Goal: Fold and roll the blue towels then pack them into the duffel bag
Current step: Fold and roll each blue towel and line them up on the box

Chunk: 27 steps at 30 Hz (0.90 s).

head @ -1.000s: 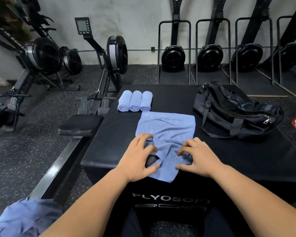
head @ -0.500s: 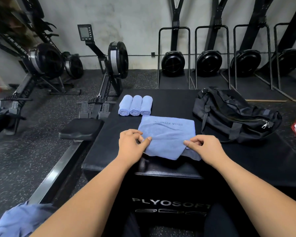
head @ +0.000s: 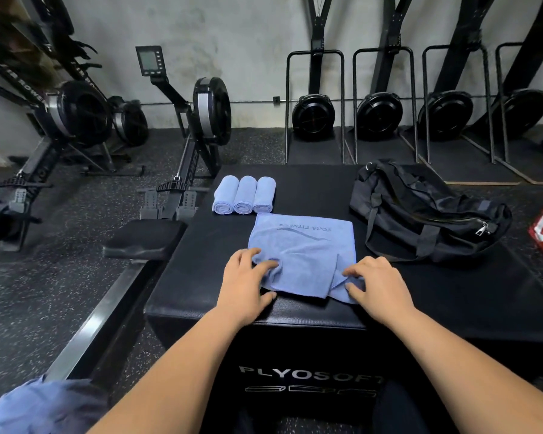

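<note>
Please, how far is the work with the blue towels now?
Done: three rolled towels lie side by side on the box. In hand: left hand and right hand hold the near edge of a fourth towel, mostly flat. Left: roll it, then pack all; the duffel bag looks zipped, and more blue cloth waits at lower left.

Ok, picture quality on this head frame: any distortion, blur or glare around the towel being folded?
Head view: wide-angle distortion bends the rowing machines near the edges; light is dim and even, no glare on the flat towel; left hand and right hand look sharp; the towel's print is legible.
</note>
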Each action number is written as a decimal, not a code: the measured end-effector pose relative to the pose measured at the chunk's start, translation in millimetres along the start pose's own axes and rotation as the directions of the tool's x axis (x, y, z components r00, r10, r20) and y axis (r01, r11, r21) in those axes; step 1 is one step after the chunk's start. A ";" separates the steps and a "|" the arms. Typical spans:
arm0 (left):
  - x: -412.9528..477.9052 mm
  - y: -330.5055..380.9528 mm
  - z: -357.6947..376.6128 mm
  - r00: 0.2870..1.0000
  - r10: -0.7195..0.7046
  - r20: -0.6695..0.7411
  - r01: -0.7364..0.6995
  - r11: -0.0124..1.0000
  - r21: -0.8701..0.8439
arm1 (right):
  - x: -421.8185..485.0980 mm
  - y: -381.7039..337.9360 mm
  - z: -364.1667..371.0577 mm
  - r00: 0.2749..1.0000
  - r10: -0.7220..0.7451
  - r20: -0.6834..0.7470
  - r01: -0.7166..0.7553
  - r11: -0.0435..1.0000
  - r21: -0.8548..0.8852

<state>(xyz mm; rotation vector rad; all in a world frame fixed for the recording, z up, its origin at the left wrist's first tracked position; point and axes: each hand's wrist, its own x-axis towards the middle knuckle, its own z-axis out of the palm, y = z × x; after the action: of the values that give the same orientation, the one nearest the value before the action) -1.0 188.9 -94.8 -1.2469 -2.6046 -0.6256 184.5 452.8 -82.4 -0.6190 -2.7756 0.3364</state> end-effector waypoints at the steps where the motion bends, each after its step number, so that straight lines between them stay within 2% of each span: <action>1: -0.5 -1.6 1.6 1.000 0.024 0.000 -0.024 0.999 0.032 | -0.2 0.7 0.2 1.000 0.006 -0.028 -0.005 1.000 0.024; 4: 3.4 -5.0 2.9 0.995 0.031 -0.099 -0.030 0.999 0.009 | 4.2 1.4 -3.4 0.994 0.058 -0.090 -0.040 0.982 0.186; 7: 9.5 -7.5 1.9 0.980 -0.048 -0.194 0.036 0.997 -0.066 | 11.8 0.3 -13.4 0.969 0.218 -0.117 -0.149 0.891 0.428; 9: 13.2 -7.8 -0.1 0.973 -0.122 -0.197 0.098 0.987 -0.131 | 15.9 1.7 -21.9 0.936 0.334 -0.110 -0.230 0.819 0.526; 11: 15.3 -8.6 -2.5 0.975 -0.133 -0.180 0.105 0.982 -0.157 | 18.1 4.9 -27.2 0.914 0.394 -0.095 -0.281 0.786 0.551; 16: 19.3 -3.4 -9.2 0.994 0.021 -0.108 -0.038 0.986 -0.163 | 19.2 8.3 -27.7 0.927 0.374 -0.030 -0.304 0.795 0.525; 20: 24.7 -3.5 -5.9 0.990 0.141 -0.004 -0.141 0.989 -0.039 | 15.1 2.4 -22.4 0.980 0.194 -0.052 -0.152 0.885 0.439; 23: 22.3 -4.7 1.3 0.981 0.167 0.099 -0.175 0.981 0.080 | 10.6 -3.1 -14.2 0.997 0.011 0.079 -0.032 0.959 0.280; 25: 18.5 -4.0 3.4 0.977 0.169 0.127 -0.181 0.980 0.086 | 4.0 -8.1 -8.1 0.983 -0.024 0.181 -0.003 0.990 0.143; 27: 15.6 -5.7 3.6 0.973 0.192 0.131 -0.203 0.976 0.083 | -2.2 -12.2 -2.8 0.986 -0.028 0.162 0.017 0.997 0.071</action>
<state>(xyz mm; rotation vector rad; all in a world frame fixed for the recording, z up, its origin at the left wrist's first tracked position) -15.3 198.3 -94.3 -1.5335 -2.5266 -0.3948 182.6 441.6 -76.8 -0.5669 -2.9092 0.4971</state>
